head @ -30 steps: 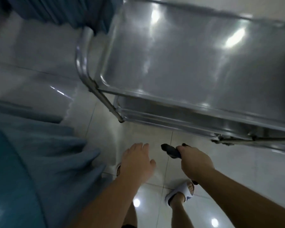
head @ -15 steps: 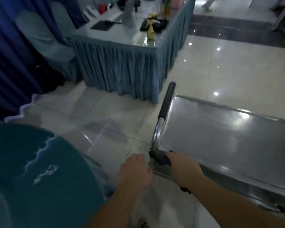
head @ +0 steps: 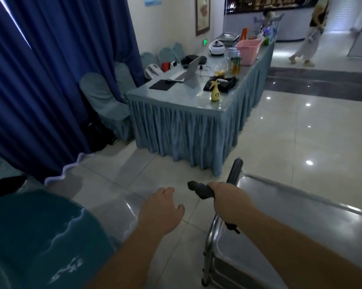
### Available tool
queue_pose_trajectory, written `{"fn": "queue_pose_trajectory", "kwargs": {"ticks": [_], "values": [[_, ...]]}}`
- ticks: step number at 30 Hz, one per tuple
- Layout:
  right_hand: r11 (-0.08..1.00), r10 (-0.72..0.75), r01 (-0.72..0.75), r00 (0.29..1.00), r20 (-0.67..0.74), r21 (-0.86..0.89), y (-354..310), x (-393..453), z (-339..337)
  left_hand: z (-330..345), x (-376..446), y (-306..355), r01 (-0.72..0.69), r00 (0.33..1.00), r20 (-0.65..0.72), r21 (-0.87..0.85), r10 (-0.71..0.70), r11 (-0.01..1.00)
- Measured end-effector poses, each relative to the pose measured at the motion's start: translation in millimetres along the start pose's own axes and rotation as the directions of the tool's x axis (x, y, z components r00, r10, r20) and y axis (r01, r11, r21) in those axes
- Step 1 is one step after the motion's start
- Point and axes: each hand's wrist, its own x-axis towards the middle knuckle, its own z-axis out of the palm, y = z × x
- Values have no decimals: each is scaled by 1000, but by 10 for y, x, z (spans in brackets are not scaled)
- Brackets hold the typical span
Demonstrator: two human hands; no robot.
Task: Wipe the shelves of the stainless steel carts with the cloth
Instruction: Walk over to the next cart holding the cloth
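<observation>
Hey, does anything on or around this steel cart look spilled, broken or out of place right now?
Nothing stands out. The cart's top shelf looks bare and undamaged, with only light reflections on it. The right hand holds the dark cloth by the cart handle; the left hand hangs free over the tiled floor, which shows no spill.

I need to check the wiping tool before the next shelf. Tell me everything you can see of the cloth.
The cloth is dark, nearly black, and looks soft. It is bunched into a roll in the right hand, whose fingers curl round it. One rounded end sticks out toward the left hand; a thin tail hangs below the wrist. It is held in the air over the cart by the handle, not on the shelf.
</observation>
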Motion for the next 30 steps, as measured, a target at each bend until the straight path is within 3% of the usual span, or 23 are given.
{"fn": "queue_pose_trajectory", "kwargs": {"ticks": [7,16,23,30], "values": [[998,50,-50,999,-12,27,404,648,-280,-141,849,317,-46,998,34,99,43,994],[972,234,-234,971,-54,7,653,1746,-298,-92,2509,390,-260,963,99,110,250,959],[849,528,-528,845,-82,23,409,2849,-326,-267,4129,218,-497,860,181,91,477,863],[721,693,-691,716,-82,48,222,3461,-412,-693,5075,162,-615,778,205,62,593,786]]}}
